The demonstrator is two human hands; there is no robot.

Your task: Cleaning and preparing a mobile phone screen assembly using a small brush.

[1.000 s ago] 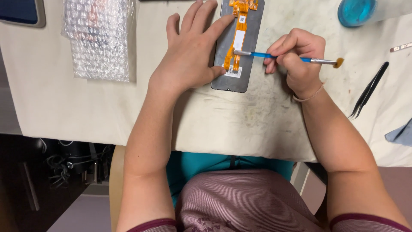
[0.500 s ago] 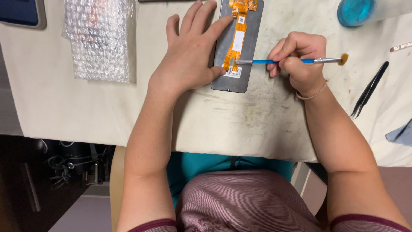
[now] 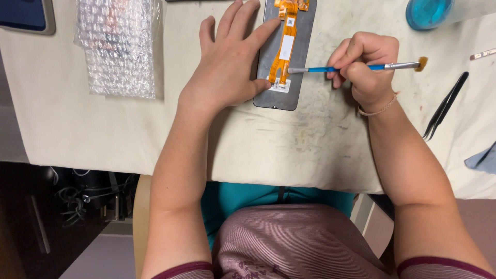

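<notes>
Left hand [image 3: 227, 72]: flat, fingers spread, pinning the phone panel [image 3: 297, 57] to the worktop [image 3: 310, 144].
Right hand [image 3: 369, 70]: fingers clamped on a blue brush [image 3: 356, 67], handle end against the orange flex cable [image 3: 284, 51].
Cut off: panel's top edge.
Tweezers [image 3: 444, 106]: lying right, untouched.

Matte grey phone panel [image 3: 285, 57] is wearing a glossy orange flex ribbon [image 3: 285, 49]; the brush [image 3: 356, 67] is showing blue plastic and a shiny metal ferrule, bubble wrap [image 3: 119, 46] at 10 o'clock, the surface [image 3: 299, 150] looking like scuffed cloth.

bubble wrap [image 3: 118, 49] — tweezers [image 3: 445, 106] — blue cup [image 3: 429, 13]
</notes>
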